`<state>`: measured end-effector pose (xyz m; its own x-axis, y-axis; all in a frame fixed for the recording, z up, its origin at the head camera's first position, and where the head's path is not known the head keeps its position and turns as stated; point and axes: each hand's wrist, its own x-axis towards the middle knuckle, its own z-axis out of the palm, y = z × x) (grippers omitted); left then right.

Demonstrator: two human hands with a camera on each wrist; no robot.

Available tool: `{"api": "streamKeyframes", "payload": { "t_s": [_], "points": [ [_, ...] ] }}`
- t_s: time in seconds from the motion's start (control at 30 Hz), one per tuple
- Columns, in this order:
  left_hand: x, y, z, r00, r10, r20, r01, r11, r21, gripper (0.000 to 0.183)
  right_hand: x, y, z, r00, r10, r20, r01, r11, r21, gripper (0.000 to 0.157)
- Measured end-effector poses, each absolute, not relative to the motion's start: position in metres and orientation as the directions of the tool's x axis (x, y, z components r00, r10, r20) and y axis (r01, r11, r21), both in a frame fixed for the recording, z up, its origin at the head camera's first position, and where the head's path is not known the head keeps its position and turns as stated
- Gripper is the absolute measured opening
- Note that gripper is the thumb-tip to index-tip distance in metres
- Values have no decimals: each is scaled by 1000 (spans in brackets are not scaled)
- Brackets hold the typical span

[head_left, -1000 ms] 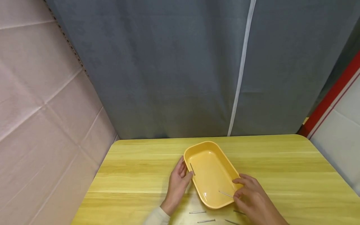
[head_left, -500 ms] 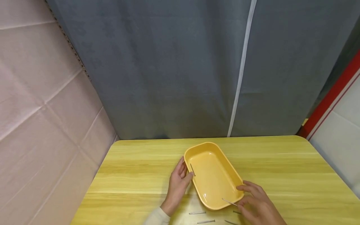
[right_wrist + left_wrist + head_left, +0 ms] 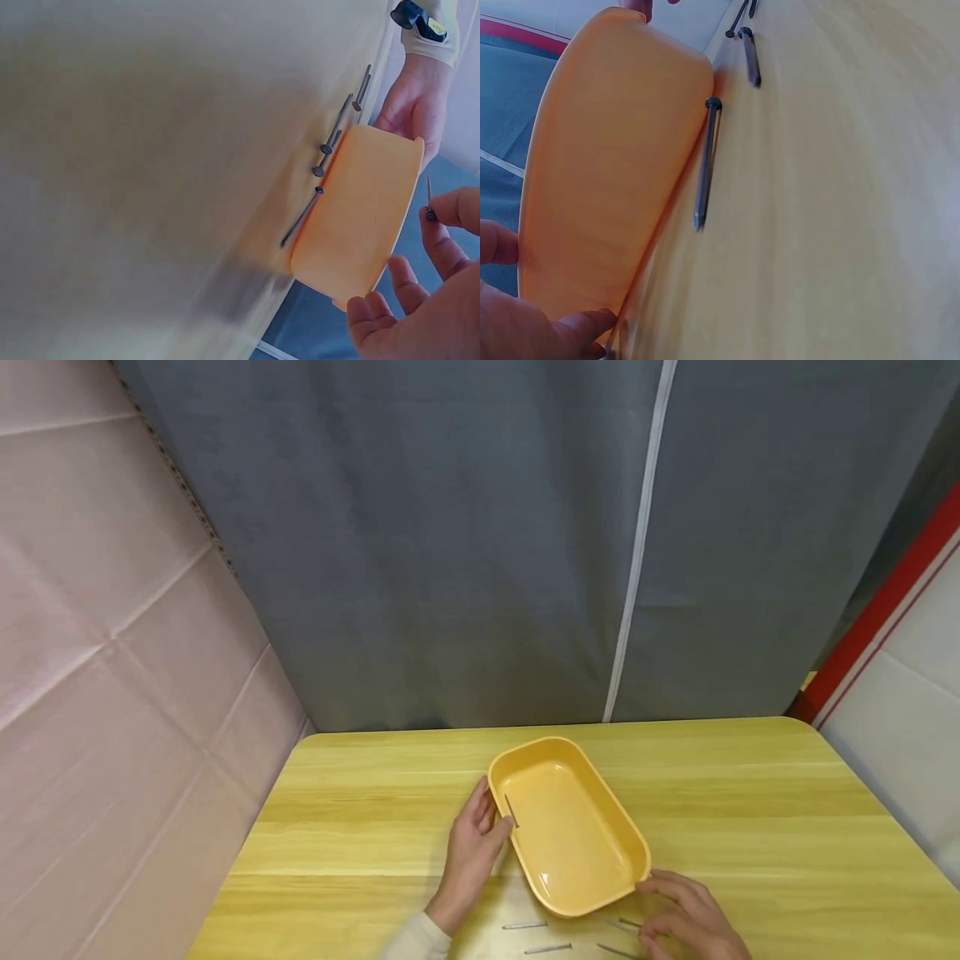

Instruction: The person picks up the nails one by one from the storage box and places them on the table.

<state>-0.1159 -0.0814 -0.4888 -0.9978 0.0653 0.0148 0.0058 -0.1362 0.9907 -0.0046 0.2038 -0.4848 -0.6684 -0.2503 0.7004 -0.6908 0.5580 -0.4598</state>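
A yellow rectangular tray (image 3: pixel 566 827) sits tilted on the table, held at its left rim by my left hand (image 3: pixel 468 864), thumb over the edge. Inside it, a nail (image 3: pixel 511 810) lies along the left wall by that thumb. My right hand (image 3: pixel 693 914) is at the tray's near right corner, its fingertips right at the rim. Between its thumb and index finger it pinches a nail (image 3: pixel 429 199), blurred in the head view. Several nails lie on the table in front of the tray, among them one nail (image 3: pixel 525 926) and another nail (image 3: pixel 548 949).
The wood-patterned table (image 3: pixel 360 827) ends at a grey curtain (image 3: pixel 450 568) behind. A pale cloth wall (image 3: pixel 135 693) stands on the left, and a white panel with a red band (image 3: pixel 870 610) on the right.
My right hand has drawn down and to the right, bringing its nail from over the tray to beyond the near rim. The left hand and tray have stayed about in place.
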Motion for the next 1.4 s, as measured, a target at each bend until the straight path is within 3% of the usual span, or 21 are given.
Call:
{"api": "streamKeyframes", "payload": {
  "t_s": [0.13,0.33,0.67,0.8,1.07,1.33,1.4],
  "points": [
    [-117,-82,-489,-998,66,17,8,-136,991,79,-2,204,-489,-669,-261,696,-701,533,-474,22],
    [-118,-83,-488,-996,77,36,22,-174,985,79,0,206,-500,-678,-300,671,-706,522,-479,46],
    [-117,-83,-488,-997,72,25,13,-155,988,79,-4,207,-512,-642,-356,679,-750,476,-460,33],
    [-117,-83,-488,-997,68,21,10,-151,988,79,0,206,-515,-691,-355,630,-706,516,-484,42],
    [-117,-83,-488,-998,65,26,16,-158,987,79,3,202,-515,-766,-317,560,-618,601,-506,40],
    [-119,-81,-489,-998,68,16,5,-158,987,78,-7,207,-523,-649,-396,650,-717,603,-348,26],
    [-119,-81,-489,-998,68,11,0,-157,988,78,-6,207,-524,-647,-409,644,-707,639,-303,26]
  ]
}}
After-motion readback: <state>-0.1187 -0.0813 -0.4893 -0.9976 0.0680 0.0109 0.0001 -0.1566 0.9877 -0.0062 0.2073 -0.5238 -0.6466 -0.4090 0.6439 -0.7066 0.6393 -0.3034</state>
